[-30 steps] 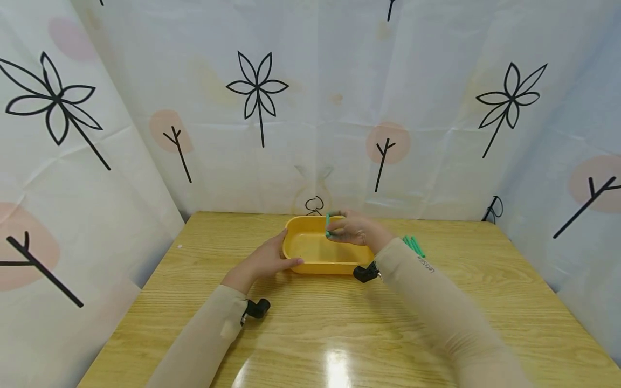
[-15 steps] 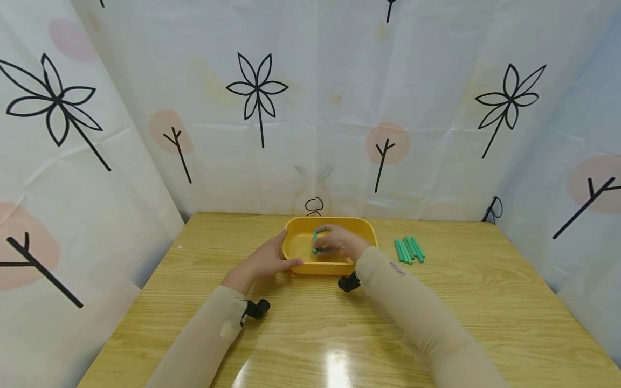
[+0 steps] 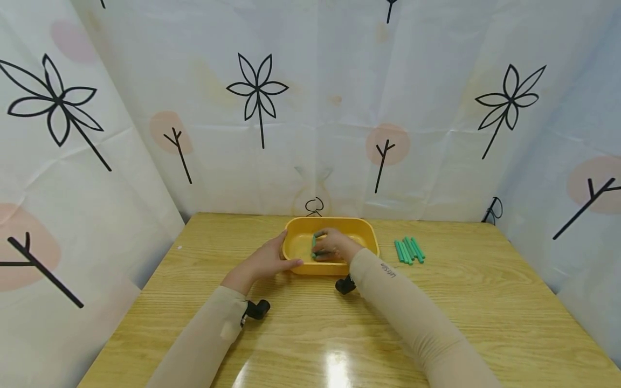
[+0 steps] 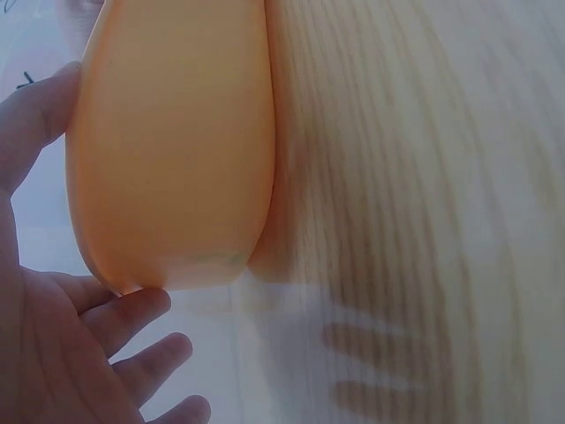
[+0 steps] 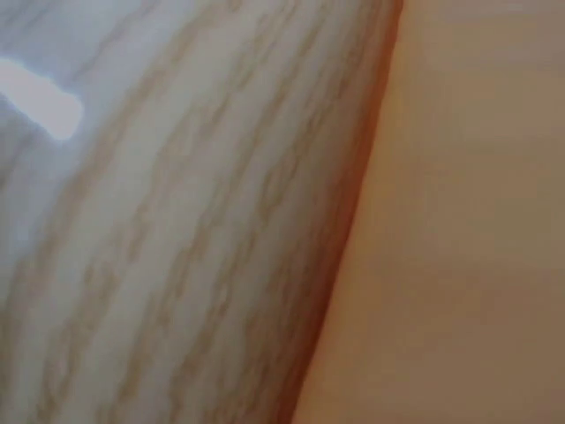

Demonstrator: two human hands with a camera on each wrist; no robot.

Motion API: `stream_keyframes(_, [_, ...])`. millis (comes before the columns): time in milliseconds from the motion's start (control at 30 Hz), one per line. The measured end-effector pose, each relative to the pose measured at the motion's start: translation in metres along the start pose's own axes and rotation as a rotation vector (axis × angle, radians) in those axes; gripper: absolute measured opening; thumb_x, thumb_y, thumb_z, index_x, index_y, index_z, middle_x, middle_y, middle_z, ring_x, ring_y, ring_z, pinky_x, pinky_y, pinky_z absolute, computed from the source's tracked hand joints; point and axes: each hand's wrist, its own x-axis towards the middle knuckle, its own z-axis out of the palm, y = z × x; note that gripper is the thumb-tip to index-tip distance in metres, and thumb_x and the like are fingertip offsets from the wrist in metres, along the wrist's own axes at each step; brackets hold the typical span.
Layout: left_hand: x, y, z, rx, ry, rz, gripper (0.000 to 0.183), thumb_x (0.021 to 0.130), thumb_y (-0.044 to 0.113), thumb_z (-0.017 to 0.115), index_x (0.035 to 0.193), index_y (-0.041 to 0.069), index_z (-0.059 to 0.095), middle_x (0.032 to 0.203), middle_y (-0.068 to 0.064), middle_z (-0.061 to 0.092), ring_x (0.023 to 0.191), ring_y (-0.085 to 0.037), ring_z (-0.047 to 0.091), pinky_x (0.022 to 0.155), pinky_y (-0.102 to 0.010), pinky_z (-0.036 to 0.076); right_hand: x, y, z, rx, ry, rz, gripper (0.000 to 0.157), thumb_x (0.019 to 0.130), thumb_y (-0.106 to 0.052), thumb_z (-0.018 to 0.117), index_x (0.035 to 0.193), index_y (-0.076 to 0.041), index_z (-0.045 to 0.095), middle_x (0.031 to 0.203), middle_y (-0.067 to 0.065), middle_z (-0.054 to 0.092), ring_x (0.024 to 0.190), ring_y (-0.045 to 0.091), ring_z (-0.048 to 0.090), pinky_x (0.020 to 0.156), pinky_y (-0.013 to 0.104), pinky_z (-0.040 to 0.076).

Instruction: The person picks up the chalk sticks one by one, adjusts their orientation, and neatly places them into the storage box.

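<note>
A yellow plastic basin (image 3: pixel 320 269) stands at the far side of the wooden table. At its left end my left hand (image 3: pixel 262 261) holds the corner, thumb on the near side and fingers around the end. The left wrist view shows the thumb at the rim and fingertips against the wall of the basin (image 4: pixel 177 141). Inside the basin, my right hand (image 3: pixel 337 246) pinches a short green stick (image 3: pixel 314 247) between thumb and fingers, low near the bottom. Only the outer wall of the basin (image 5: pixel 459 221) and the tabletop show in the right wrist view; the right hand is out of it.
Several green sticks (image 3: pixel 409 250) lie side by side on the table, right of the basin. A printed white curtain (image 3: pixel 315 108) hangs behind and along the sides of the wooden table (image 3: pixel 301 328). A black cable (image 3: pixel 494 209) is at the back right corner.
My right hand has moved left and down into the basin with the green stick, uncovering the sticks on the table. The left hand has stayed on the basin's corner.
</note>
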Motion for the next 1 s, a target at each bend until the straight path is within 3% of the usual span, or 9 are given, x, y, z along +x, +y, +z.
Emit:
stream_keyframes(233, [0.0,0.0,0.0,-0.01,0.003,0.004,0.106,0.09,0.053,0.071,0.161,0.003,0.01,0.161,-0.02,0.026,0.142,-0.036,0.037,0.113,-0.052,0.033,-0.003,0.0,0.0,-0.074,0.025,-0.015,0.06,0.089,0.009,0.069,0.144,0.0,0.048,0.105,0.019,0.06,0.084,0.026,0.065,0.078,0.037,0.059])
stream_keyframes(367, [0.001,-0.001,0.001,-0.007,-0.002,0.004,0.105,0.09,0.053,0.07,0.161,0.004,0.01,0.161,-0.021,0.026,0.14,-0.036,0.039,0.113,-0.053,0.033,-0.007,-0.002,-0.001,-0.111,0.006,-0.019,0.06,0.089,0.007,0.07,0.145,-0.001,0.048,0.107,0.02,0.06,0.083,0.026,0.066,0.077,0.036,0.059])
stream_keyframes(533, [0.0,-0.001,0.0,-0.001,-0.007,-0.003,0.105,0.091,0.054,0.069,0.161,0.005,0.009,0.161,-0.021,0.025,0.144,-0.039,0.033,0.113,-0.055,0.031,-0.018,-0.007,-0.006,-0.137,-0.032,-0.033,0.057,0.091,0.006,0.068,0.145,-0.001,0.049,0.113,0.021,0.059,0.093,0.029,0.064,0.081,0.038,0.058])
stream_keyframes(900, [0.0,0.0,-0.001,0.012,-0.007,-0.005,0.107,0.09,0.056,0.069,0.161,0.003,0.009,0.162,-0.022,0.024,0.143,-0.039,0.033,0.113,-0.055,0.031,-0.054,-0.022,-0.031,-0.173,-0.122,-0.121,0.049,0.095,0.002,0.062,0.142,0.006,0.048,0.108,0.017,0.058,0.095,0.029,0.062,0.096,0.051,0.051])
stream_keyframes(1000, [0.001,-0.001,0.0,0.011,-0.005,-0.005,0.106,0.09,0.055,0.069,0.161,0.003,0.009,0.162,-0.021,0.023,0.144,-0.038,0.032,0.114,-0.054,0.03,-0.062,-0.025,-0.042,-0.179,-0.138,-0.138,0.048,0.097,0.001,0.061,0.142,0.007,0.047,0.113,0.019,0.059,0.104,0.038,0.061,0.098,0.053,0.049])
